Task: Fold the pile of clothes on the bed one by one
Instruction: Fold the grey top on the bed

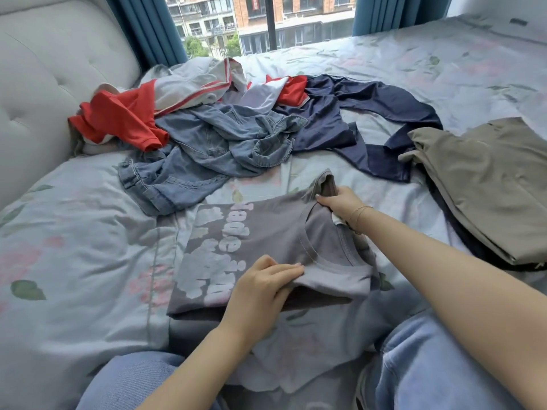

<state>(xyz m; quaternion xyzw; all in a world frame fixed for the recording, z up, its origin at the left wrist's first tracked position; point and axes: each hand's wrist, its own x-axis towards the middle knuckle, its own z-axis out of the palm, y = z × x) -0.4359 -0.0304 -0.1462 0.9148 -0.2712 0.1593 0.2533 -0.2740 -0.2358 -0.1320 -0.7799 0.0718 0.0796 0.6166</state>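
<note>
A grey T-shirt point(260, 232) with pale printed lettering lies partly folded on the bed in front of me. My left hand point(260, 291) pinches the near shoulder and sleeve of the shirt by the collar. My right hand point(340, 202) grips the far shoulder and sleeve, bunched up beside the collar. Behind the shirt lies the unfolded pile: denim garment point(207, 152), red top point(118, 119), grey and white clothing with red stripes point(192, 81), and dark navy trousers point(355, 113).
A folded olive garment point(488, 184) lies at the right on a dark item. The floral bedsheet point(74, 232) covers the bed. A padded headboard point(44, 69) rises at the left. My knees in blue jeans point(429, 365) are at the bottom. A window and blue curtains stand behind.
</note>
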